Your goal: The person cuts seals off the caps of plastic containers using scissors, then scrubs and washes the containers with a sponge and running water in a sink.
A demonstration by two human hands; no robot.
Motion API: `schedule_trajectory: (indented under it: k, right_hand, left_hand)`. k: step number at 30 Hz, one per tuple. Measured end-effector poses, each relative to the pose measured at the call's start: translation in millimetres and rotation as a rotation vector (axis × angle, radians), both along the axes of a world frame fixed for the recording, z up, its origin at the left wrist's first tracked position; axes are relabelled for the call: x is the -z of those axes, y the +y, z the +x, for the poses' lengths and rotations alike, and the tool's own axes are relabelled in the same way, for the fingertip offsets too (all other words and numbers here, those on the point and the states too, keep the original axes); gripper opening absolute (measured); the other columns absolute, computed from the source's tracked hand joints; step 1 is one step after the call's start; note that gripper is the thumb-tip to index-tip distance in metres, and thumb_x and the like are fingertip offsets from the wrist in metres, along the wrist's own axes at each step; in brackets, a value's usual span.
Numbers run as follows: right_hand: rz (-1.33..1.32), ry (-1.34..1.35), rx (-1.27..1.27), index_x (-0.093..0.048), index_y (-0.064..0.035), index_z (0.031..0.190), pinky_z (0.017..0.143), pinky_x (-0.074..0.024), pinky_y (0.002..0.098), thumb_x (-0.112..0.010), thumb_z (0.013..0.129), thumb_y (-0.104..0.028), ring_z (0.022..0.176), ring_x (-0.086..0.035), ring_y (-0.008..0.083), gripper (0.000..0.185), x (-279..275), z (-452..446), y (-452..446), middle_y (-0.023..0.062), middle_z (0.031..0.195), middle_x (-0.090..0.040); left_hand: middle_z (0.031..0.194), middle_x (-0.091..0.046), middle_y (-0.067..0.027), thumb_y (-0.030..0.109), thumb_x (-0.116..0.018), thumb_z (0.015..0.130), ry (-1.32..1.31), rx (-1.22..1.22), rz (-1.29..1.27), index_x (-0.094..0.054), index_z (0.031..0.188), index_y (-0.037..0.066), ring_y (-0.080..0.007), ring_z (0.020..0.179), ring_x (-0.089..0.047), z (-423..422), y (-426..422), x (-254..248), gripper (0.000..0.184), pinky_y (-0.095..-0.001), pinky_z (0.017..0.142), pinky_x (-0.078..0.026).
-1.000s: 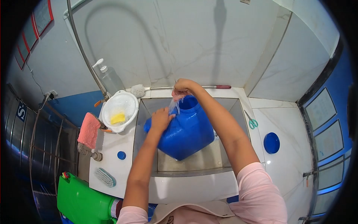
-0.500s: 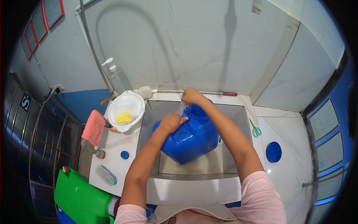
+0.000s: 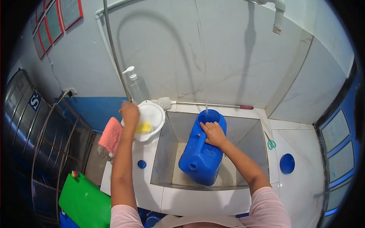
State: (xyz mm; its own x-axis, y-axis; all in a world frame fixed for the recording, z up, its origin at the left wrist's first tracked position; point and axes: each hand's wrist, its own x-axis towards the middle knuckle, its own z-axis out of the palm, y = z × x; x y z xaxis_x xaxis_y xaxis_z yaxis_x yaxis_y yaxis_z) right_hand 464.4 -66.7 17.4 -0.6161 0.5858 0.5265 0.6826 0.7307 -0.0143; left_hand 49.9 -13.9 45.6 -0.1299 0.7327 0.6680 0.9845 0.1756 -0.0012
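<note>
A blue jug [image 3: 201, 155] stands tilted in the grey sink [image 3: 247, 148], its wide mouth uncapped. Thin water runs from above into that mouth. My right hand [image 3: 213, 134] is wrapped round the jug's handle near the mouth. Over at the left, my left hand [image 3: 130, 113] is closed at the orange-handled tap, beside the white bowl [image 3: 156, 125]; its fingertips are partly hidden. Suds and a yellow sponge [image 3: 143, 127] lie in the bowl.
Left of the bowl hangs a pink cloth [image 3: 111, 136]. A small blue cap [image 3: 142, 164] lies left of the sink; scissors [image 3: 270, 142] and a large blue lid [image 3: 287, 163] lie right. A long-handled brush [image 3: 209, 104] lies behind. A green jerrycan [image 3: 85, 201] stands lower left.
My left hand has gone from the jug to the tap area. My right hand has come down from above the mouth onto the handle. The jug has turned more upright, and the view has shifted.
</note>
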Motion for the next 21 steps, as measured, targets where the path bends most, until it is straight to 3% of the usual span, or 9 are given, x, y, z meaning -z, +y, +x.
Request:
schedule_trajectory:
  k: [1,2,5,7,14,16,17,19,21]
  right_hand:
    - [0.007,-0.001,0.017,-0.057,0.0018,0.115,0.067,-0.0365,0.0358,-0.063,0.08,-0.041,0.074,-0.053,0.0242,0.055,-2,1,-1,0.0096,0.077,-0.051]
    - [-0.042,-0.044,0.045,-0.057,0.001,0.116,0.07,-0.0375,0.036,-0.062,0.081,-0.04,0.076,-0.054,0.0241,0.054,-3,0,-3,0.0097,0.079,-0.053]
    - [-0.073,-0.083,0.081,-0.056,-0.0012,0.119,0.071,-0.0381,0.036,-0.06,0.083,-0.04,0.077,-0.054,0.0237,0.053,-4,-1,-4,0.0093,0.081,-0.054]
    - [-0.065,-0.09,0.081,-0.056,-0.0026,0.12,0.07,-0.0378,0.0357,-0.06,0.083,-0.041,0.077,-0.054,0.0234,0.054,-4,2,-4,0.009,0.081,-0.054]
    - [-0.083,-0.108,0.094,-0.056,-0.0049,0.121,0.07,-0.0374,0.0354,-0.059,0.084,-0.039,0.075,-0.054,0.0229,0.051,-7,0,-8,0.0081,0.081,-0.053]
    - [-0.076,-0.116,0.09,-0.056,-0.005,0.121,0.07,-0.0373,0.0354,-0.059,0.084,-0.039,0.075,-0.054,0.0229,0.051,-7,-1,-8,0.0081,0.081,-0.053]
    - [-0.077,-0.117,0.083,-0.056,-0.0051,0.12,0.07,-0.0374,0.0355,-0.059,0.083,-0.039,0.076,-0.054,0.0228,0.05,-6,-2,-9,0.0079,0.081,-0.053]
    - [-0.075,-0.118,0.077,-0.056,-0.0052,0.12,0.07,-0.0374,0.0355,-0.059,0.083,-0.039,0.076,-0.054,0.0227,0.05,-8,-1,-11,0.0078,0.08,-0.053]
    - [-0.075,-0.104,0.038,-0.056,-0.0051,0.12,0.07,-0.0378,0.0355,-0.06,0.083,-0.038,0.077,-0.054,0.0227,0.05,-12,3,-13,0.0079,0.081,-0.054]
  left_hand:
    - [0.111,-0.058,-0.0265,0.026,-0.044,0.091,0.195,-0.138,0.157,-0.061,0.099,-0.01,-0.0387,0.106,-0.053,-28,20,23,0.04,-0.0466,0.093,-0.041]
    - [0.111,-0.058,-0.0265,0.026,-0.044,0.091,0.195,-0.122,0.165,-0.061,0.099,-0.01,-0.0387,0.106,-0.053,-48,24,32,0.04,-0.0466,0.093,-0.041]
    - [0.12,-0.054,-0.0275,0.031,-0.04,0.094,0.093,-0.161,-0.08,-0.06,0.106,-0.011,-0.0386,0.114,-0.048,-67,36,36,0.048,-0.048,0.099,-0.036]
    - [0.115,-0.056,-0.0273,0.031,-0.037,0.095,-0.109,-0.258,-0.473,-0.062,0.103,-0.008,-0.039,0.11,-0.052,-59,30,20,0.048,-0.047,0.095,-0.04]
    - [0.11,-0.059,-0.0244,0.03,-0.034,0.096,-0.167,-0.233,-0.514,-0.067,0.098,-0.001,-0.0384,0.102,-0.057,-51,21,8,0.045,-0.0462,0.091,-0.044]
    - [0.109,-0.059,-0.0248,0.028,-0.036,0.095,-0.185,-0.225,-0.562,-0.064,0.104,-0.003,-0.0385,0.103,-0.057,-51,20,3,0.043,-0.0459,0.092,-0.043]
    - [0.109,-0.059,-0.0248,0.028,-0.036,0.095,-0.186,-0.226,-0.556,-0.064,0.104,-0.003,-0.0385,0.103,-0.057,-61,27,20,0.043,-0.0459,0.092,-0.043]
    - [0.112,-0.058,-0.0269,0.027,-0.037,0.095,0.184,-0.151,-0.112,-0.06,0.111,-0.004,-0.0411,0.105,-0.055,-89,50,69,0.041,-0.0465,0.094,-0.042]
    - [0.114,-0.057,-0.0274,0.027,-0.038,0.095,0.063,-0.01,-0.026,-0.058,0.115,-0.003,-0.0408,0.106,-0.054,-48,19,39,0.041,-0.0461,0.095,-0.041]
